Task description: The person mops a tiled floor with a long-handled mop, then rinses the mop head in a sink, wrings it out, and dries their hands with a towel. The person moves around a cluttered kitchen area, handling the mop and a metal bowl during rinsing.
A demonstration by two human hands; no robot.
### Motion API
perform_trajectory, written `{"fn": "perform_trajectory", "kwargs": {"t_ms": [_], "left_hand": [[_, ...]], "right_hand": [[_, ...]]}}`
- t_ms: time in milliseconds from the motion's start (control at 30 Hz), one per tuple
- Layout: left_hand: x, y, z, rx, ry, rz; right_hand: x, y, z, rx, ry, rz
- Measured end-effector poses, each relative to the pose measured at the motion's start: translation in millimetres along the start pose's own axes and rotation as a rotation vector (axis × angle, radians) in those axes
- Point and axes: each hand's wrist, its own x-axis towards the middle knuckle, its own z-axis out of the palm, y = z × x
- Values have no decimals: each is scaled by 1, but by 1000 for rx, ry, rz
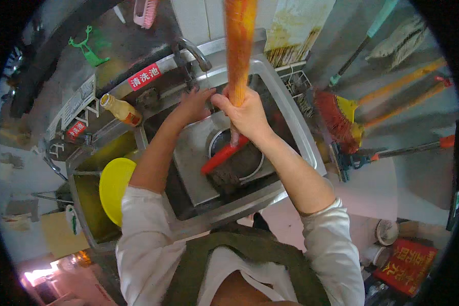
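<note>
My right hand (239, 109) is closed around the orange handle (240, 46) of a broom or brush, which stands steeply over the stainless steel sink (302, 141). The handle's lower end meets a red head (225, 155) with dark bristles (225, 179) inside the basin. Beneath it lie a flat metal sheet (191, 153) and a round, metal-rimmed item (252, 170). My left hand (196, 105) reaches towards the faucet (197, 55), below its spout, with fingers spread apart. Whether its fingertips touch anything is unclear.
A yellow basin (116, 191) sits in the left sink compartment. A jar (121, 110) stands on the ledge beside a white rack (78, 99). Brooms with red bristles (334, 118) and a squeegee (340, 162) lean at the right. A wire basket (296, 81) hangs beside the sink.
</note>
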Motion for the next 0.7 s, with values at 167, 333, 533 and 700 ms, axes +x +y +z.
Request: {"fn": "perform_trajectory", "kwargs": {"t_ms": [167,333,533,700], "left_hand": [[-49,75,52,-1269,407,118],[-57,69,48,-1261,969,-9],[-81,101,-50,-1269,1106,154],[-103,118,-97,-1132,1256,188]], "right_hand": [[-2,14,19,19,-60,-194],[-15,46,-39,178,162,-262],[-84,184,-179,-259,112,609],[-119,255,-188,-595,-248,838]]}}
